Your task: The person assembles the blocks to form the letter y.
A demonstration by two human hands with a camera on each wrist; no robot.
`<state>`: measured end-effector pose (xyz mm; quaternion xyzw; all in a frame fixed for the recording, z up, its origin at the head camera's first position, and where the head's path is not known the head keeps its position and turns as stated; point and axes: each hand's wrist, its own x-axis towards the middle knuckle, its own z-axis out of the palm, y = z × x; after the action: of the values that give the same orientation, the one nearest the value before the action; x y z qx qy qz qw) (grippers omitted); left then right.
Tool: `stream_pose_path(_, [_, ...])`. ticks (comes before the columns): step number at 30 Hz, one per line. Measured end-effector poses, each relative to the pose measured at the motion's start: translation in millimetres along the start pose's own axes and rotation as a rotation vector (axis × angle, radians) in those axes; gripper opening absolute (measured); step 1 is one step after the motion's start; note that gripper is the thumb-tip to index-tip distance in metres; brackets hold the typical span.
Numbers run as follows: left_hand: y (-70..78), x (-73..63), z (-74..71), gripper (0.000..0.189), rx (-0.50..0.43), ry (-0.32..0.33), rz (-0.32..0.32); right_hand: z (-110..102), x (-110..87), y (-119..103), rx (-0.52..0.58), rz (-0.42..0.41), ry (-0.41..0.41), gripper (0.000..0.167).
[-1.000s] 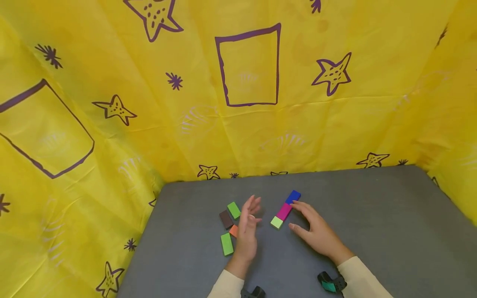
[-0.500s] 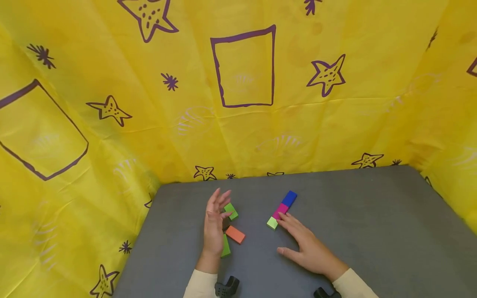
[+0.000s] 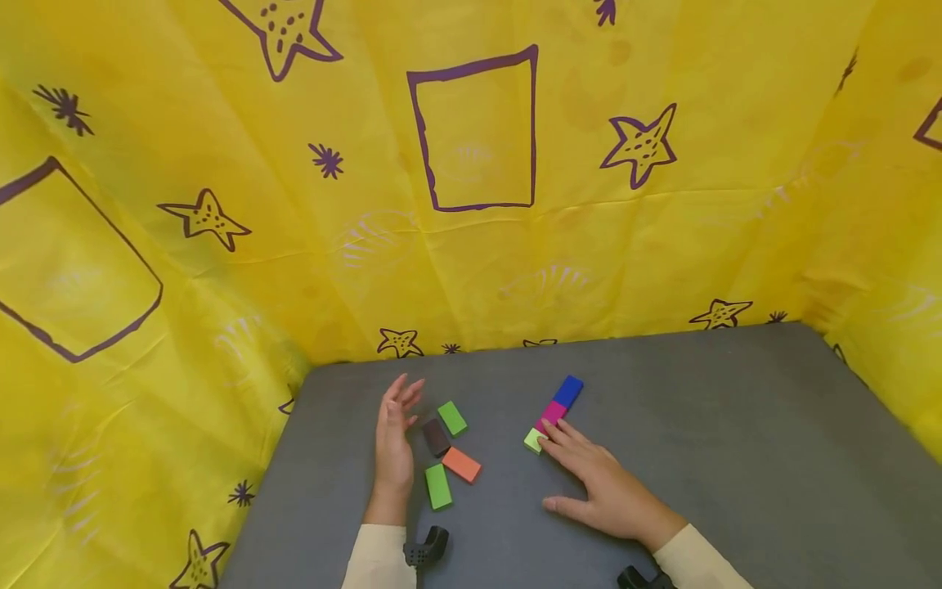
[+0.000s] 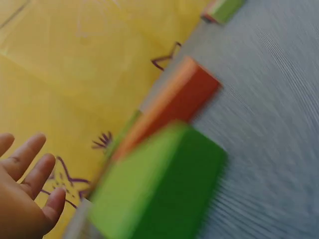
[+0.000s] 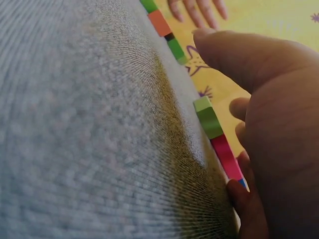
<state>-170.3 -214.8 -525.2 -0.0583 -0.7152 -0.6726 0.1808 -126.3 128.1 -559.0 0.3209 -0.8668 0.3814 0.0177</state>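
Observation:
A blue block [image 3: 569, 392], a magenta block [image 3: 552, 414] and a light green block [image 3: 534, 440] lie end to end in a slanting row. My right hand [image 3: 607, 491] is spread at the near end of that row, fingertips at the magenta and light green blocks; whether they touch cannot be told. To the left lie a green block [image 3: 452, 418], a dark brown block [image 3: 436, 438], an orange block [image 3: 462, 465] and another green block [image 3: 438, 487], loosely grouped. Just left of these, my left hand [image 3: 395, 446] holds nothing, its fingers relaxed.
The blocks lie on a grey table [image 3: 699, 409]. A yellow patterned cloth [image 3: 471, 270] rises behind the table and along its left and right sides. Each wrist wears a black strap mount [image 3: 427, 546].
My left hand has moved left across the loose group, uncovering the orange and brown blocks. My right hand has slid from the blue-magenta joint toward the light green end.

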Motion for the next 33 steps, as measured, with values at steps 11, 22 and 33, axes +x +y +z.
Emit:
stream_pose_path(11, [-31.7, -3.6, 1.7, 0.054, 0.101, -0.104, -0.135, 0, 1.3, 1, -0.037, -0.027, -0.034, 0.084])
stream_pose_path(22, [-34.5, -4.1, 7.0, 0.08, 0.281, -0.167, -0.181, 0, 1.4, 2, -0.038, 0.012, -0.076, 0.082])
stream_pose_path(33, [-35.8, -2.7, 12.1, 0.087, 0.488, -0.188, -0.195, -1, 2.6, 3, -0.031, 0.024, -0.079, 0.082])
